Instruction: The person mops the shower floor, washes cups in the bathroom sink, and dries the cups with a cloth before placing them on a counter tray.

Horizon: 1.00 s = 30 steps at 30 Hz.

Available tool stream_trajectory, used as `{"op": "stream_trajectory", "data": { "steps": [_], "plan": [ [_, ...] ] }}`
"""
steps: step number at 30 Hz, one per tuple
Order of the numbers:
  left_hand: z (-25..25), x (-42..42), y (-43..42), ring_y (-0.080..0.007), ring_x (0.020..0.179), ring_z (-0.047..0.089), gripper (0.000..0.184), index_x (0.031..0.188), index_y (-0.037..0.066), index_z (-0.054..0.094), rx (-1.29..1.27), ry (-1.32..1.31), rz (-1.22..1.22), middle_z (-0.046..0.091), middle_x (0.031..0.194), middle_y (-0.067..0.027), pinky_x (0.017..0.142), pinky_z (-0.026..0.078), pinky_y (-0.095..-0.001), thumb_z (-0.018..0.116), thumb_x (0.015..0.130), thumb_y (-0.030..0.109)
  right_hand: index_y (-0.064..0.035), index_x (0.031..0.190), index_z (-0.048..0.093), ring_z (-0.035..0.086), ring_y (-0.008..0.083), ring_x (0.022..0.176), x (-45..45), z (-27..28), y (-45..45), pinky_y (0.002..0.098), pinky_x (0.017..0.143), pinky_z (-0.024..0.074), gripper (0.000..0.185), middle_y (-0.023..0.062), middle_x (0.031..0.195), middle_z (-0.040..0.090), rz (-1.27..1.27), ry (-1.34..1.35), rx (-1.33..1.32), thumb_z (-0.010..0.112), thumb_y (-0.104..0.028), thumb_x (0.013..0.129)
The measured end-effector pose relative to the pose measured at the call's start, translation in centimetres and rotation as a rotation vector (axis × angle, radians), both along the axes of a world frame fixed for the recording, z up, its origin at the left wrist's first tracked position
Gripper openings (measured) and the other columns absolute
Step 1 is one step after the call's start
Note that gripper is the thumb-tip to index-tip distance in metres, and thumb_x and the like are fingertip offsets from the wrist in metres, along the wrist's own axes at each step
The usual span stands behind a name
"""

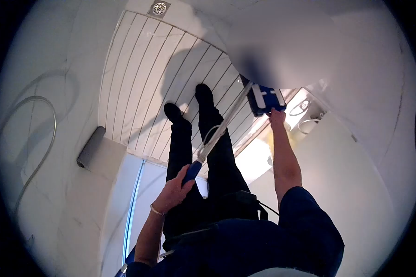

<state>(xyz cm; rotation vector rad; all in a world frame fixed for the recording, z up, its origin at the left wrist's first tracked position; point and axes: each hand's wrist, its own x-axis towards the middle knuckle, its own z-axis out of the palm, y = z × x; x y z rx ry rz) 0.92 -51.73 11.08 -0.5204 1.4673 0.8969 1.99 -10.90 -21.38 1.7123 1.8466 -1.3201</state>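
Note:
My left hand (173, 191) is closed around the blue grip of a long pale pole (226, 122). The pole slants up and away to a blue flat mop head (267, 100) with white fittings on its back. At the near edge of that head, my right hand (277, 118) has its fingers closed on the blue rim. A thin pale loop hangs beside the pole near the grip. Part of the scene beyond the mop head is hidden by a blurred patch.
My dark shoes (173, 112) stand on a white slatted floor (143, 69). A square drain (159, 8) lies at its far end. On the left, a clear hose (54, 124) curves by the marble wall, near a grey cylinder (91, 147). Bright fixtures (305, 108) are at right.

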Motion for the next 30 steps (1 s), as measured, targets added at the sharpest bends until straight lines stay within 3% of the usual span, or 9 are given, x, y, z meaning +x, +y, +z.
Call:
{"op": "stream_trajectory", "data": {
  "steps": [5, 9, 11, 14, 21, 24, 28, 29, 30],
  "plan": [
    [-0.9, 2.6, 0.6, -0.0423, 0.081, 0.06, 0.059, 0.133, 0.004, 0.03, 0.082, 0.173, 0.004, 0.061, 0.083, -0.0281, 0.072, 0.048, -0.0444, 0.056, 0.086, 0.027, 0.0018, 0.096, 0.05, 0.052, 0.0143, 0.043, -1.6, 4.0, 1.9, 0.0251, 0.03, 0.0359, 0.024, 0.0153, 0.068, 0.061, 0.018, -0.003, 0.066, 0.064, -0.009, 0.08],
    [2.5, 2.8, -1.0, -0.0399, 0.082, 0.061, 0.065, 0.135, 0.006, 0.028, 0.047, 0.152, -0.098, 0.06, 0.087, -0.0274, 0.072, 0.048, -0.0457, 0.06, 0.082, 0.025, 0.0033, 0.098, 0.052, 0.059, 0.0171, 0.067, 0.4, 1.1, 2.0, 0.029, 0.05, 0.0538, 0.025, 0.0165, 0.088, 0.059, 0.628, 0.306, 0.418, 0.064, -0.005, 0.078],
    [4.2, 4.5, -3.0, -0.0387, 0.082, 0.061, 0.067, 0.136, 0.006, 0.028, 0.03, 0.154, -0.115, 0.06, 0.09, -0.0265, 0.072, 0.048, -0.0459, 0.062, 0.08, 0.024, 0.0016, 0.1, 0.053, 0.06, 0.026, 0.076, -3.6, 7.7, -4.6, 0.0382, 0.068, 0.0502, 0.032, 0.0141, 0.09, 0.061, 0.845, 0.157, 0.52, 0.066, -0.011, 0.074],
    [7.5, 9.0, -7.0, -0.0351, 0.08, 0.061, 0.068, 0.136, 0.013, 0.032, -0.284, 0.385, -0.281, 0.059, 0.094, -0.0198, 0.069, 0.049, -0.0448, 0.065, 0.077, 0.019, -0.002, 0.093, 0.055, 0.056, 0.0367, 0.085, -5.6, 9.7, -11.5, 0.0449, 0.074, 0.0441, 0.029, 0.017, 0.087, 0.059, 0.996, 0.146, 0.394, 0.067, -0.019, 0.073],
    [15.4, 14.0, -17.6, -0.035, 0.071, 0.058, 0.063, 0.13, 0.019, 0.046, -0.589, 0.519, -0.187, 0.056, 0.081, -0.0142, 0.061, 0.048, -0.0421, 0.067, 0.072, 0.006, -0.002, 0.095, 0.052, 0.056, 0.0367, 0.094, -4.5, 9.8, -34.8, 0.0446, 0.078, 0.0462, 0.031, 0.0175, 0.092, 0.057, 1.498, 0.184, 0.2, 0.064, -0.021, 0.073],
    [16.0, 18.4, -24.1, -0.0358, 0.07, 0.057, 0.056, 0.129, 0.019, 0.046, -0.637, 0.557, -0.286, 0.056, 0.08, -0.0174, 0.061, 0.047, -0.0435, 0.064, 0.076, 0.01, -0.0038, 0.096, 0.053, 0.056, 0.0361, 0.09, -0.1, 9.5, -45.0, 0.0434, 0.076, 0.0464, 0.03, 0.0173, 0.091, 0.057, 1.638, 0.405, 0.162, 0.065, -0.02, 0.073],
    [17.3, 24.1, -33.3, -0.0343, 0.079, 0.06, 0.045, 0.126, 0.021, 0.05, -0.857, 0.395, -0.349, 0.06, 0.086, -0.0174, 0.067, 0.048, -0.0445, 0.057, 0.081, 0.02, -0.0039, 0.093, 0.055, 0.055, 0.0367, 0.088, 8.2, 16.5, -53.0, 0.0446, 0.077, 0.0452, 0.023, 0.0179, 0.092, 0.057, 1.423, 0.995, -0.422, 0.06, -0.018, 0.076],
    [17.4, 24.7, -35.8, -0.0331, 0.084, 0.06, 0.044, 0.123, 0.022, 0.052, -0.888, 0.297, -0.366, 0.061, 0.089, -0.0156, 0.07, 0.049, -0.0438, 0.058, 0.079, 0.019, -0.0029, 0.091, 0.055, 0.054, 0.0373, 0.086, 8.7, 19.1, -52.5, 0.0449, 0.075, 0.0451, 0.022, 0.0183, 0.09, 0.057, 1.767, 0.786, -0.365, 0.058, -0.019, 0.077],
    [16.6, 27.6, -39.4, -0.0314, 0.088, 0.06, 0.043, 0.119, 0.023, 0.056, -0.881, 0.442, -0.327, 0.062, 0.093, -0.0127, 0.073, 0.049, -0.0429, 0.059, 0.077, 0.019, -0.001, 0.09, 0.055, 0.054, 0.0374, 0.086, 10.3, 19.9, -51.8, 0.0453, 0.072, 0.0445, 0.023, 0.0187, 0.087, 0.056, 1.749, 0.614, -0.364, 0.059, -0.019, 0.076]
  ]
}}
